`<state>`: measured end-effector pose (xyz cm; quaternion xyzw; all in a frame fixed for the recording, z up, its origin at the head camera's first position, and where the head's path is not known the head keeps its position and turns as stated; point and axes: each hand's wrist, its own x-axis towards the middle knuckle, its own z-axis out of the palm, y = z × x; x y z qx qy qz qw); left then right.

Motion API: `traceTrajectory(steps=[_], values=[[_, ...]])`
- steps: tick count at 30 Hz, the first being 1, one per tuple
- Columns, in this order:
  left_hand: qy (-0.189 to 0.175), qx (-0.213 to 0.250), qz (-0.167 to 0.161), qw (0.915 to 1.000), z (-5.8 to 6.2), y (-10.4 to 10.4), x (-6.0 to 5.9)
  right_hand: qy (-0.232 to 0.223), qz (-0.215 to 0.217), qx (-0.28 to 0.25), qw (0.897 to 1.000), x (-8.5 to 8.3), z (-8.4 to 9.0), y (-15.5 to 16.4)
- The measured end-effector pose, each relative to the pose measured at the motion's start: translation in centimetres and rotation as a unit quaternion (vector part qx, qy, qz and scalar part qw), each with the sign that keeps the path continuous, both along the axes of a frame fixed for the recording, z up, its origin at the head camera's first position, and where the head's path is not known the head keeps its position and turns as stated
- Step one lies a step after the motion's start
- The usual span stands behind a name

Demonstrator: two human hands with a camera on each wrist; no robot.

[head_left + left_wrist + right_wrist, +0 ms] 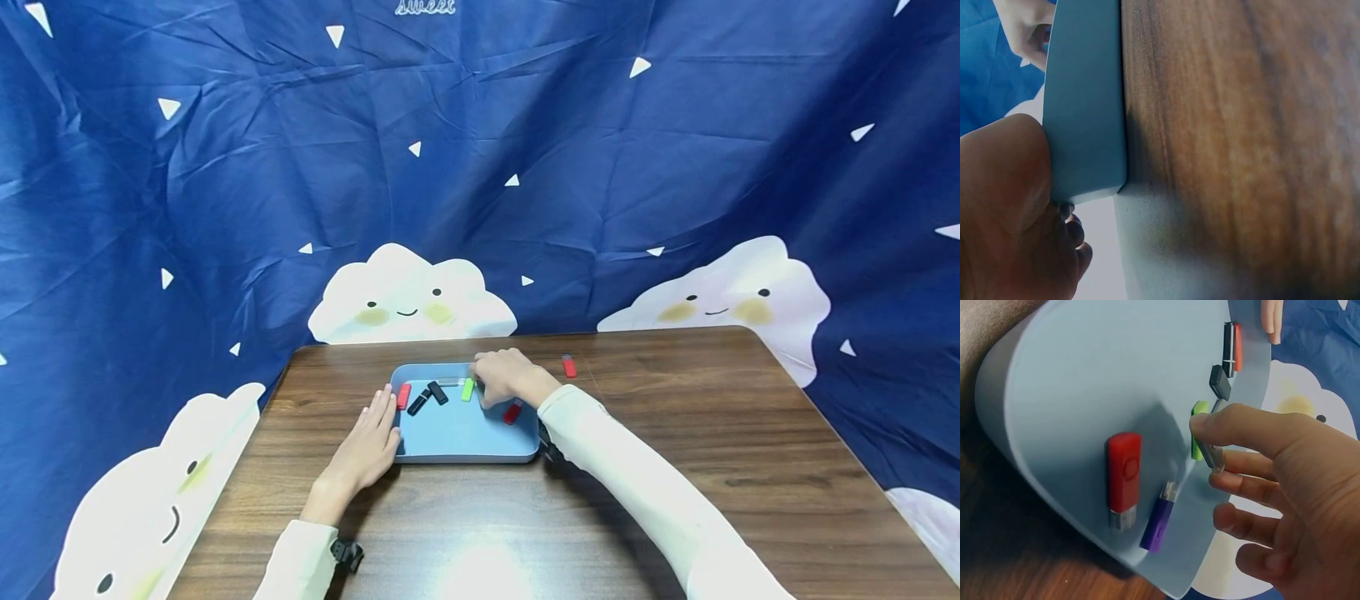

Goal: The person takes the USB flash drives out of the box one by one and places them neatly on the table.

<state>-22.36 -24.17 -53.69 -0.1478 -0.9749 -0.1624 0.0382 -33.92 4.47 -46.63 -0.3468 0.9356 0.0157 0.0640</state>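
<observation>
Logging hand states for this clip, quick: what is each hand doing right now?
Left hand: open, fingers straight, resting against the left side of the blue tray.
Right hand: pinching a small grey stick over the tray, beside the green USB stick.

The right hand (504, 377) reaches over the far part of a light blue tray (457, 437) and pinches a slim grey-and-clear USB stick (1212, 455) between thumb and forefinger, right over a green USB stick (468, 389) lying flat on the tray floor. The pinched stick is tilted, one end toward the tray. The tray is shallow, rectangular with rounded corners, and sits flat on the wooden table (675, 467). The left hand (369, 442) lies flat on the table, fingers straight, touching the tray's left wall.
</observation>
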Motion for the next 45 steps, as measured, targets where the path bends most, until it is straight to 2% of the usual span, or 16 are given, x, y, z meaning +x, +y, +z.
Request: traceTrajectory(steps=[10,20,26,37,45], values=[[-0.002,-0.013,0.006,0.9999,0.1,0.2,0.0,0.009,-0.003,-0.017,1.0,0.1,1.1,1.3],[0.01,0.005,-0.002,0.9999,0.1,0.3,0.1,0.025,-0.009,-0.028,0.999,0.4,2.2,3.3],[-0.002,-0.005,0.002,1.0,0.2,0.3,0.0,0.039,-0.008,-0.028,0.999,0.5,2.5,4.9],[0.006,0.004,-0.003,1.0,0.0,0.2,0.1,0.06,-0.009,-0.06,0.996,0.8,3.4,8.0],[0.01,0.002,-0.001,0.9999,0.0,0.2,0.1,0.075,-0.004,-0.065,0.995,0.8,3.7,9.9]])
